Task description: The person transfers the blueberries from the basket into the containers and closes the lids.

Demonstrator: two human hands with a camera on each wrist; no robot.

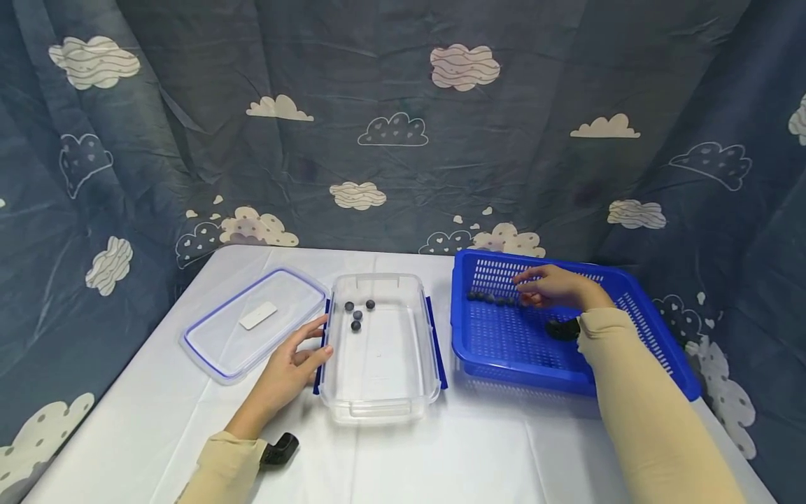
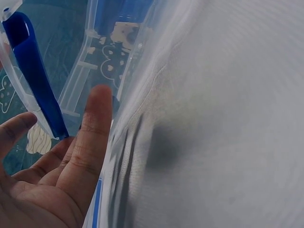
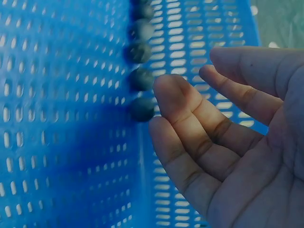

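Observation:
My left hand (image 1: pixel 286 374) rests at the left side of a clear plastic container (image 1: pixel 384 364), fingers relaxed beside its blue side latch (image 2: pixel 38 71). Several blueberries (image 1: pixel 357 316) lie on the container floor toward the back left. Inside a blue plastic basket (image 1: pixel 529 376), my right hand (image 1: pixel 548 287) hovers over the back part with loosely bent fingers and nothing between them. A row of dark blueberries (image 1: pixel 490 298) runs along the basket's back wall. In the right wrist view, the fingertips come right up to the nearest blueberry (image 3: pixel 142 109) of that row.
A clear lid (image 1: pixel 220 336) with a blue seal and a white label (image 1: pixel 258 316) lies left of the container on the white tablecloth (image 1: pixel 403 462). A dark curtain (image 1: pixel 378 70) with cloud prints hangs behind and at both sides of the table.

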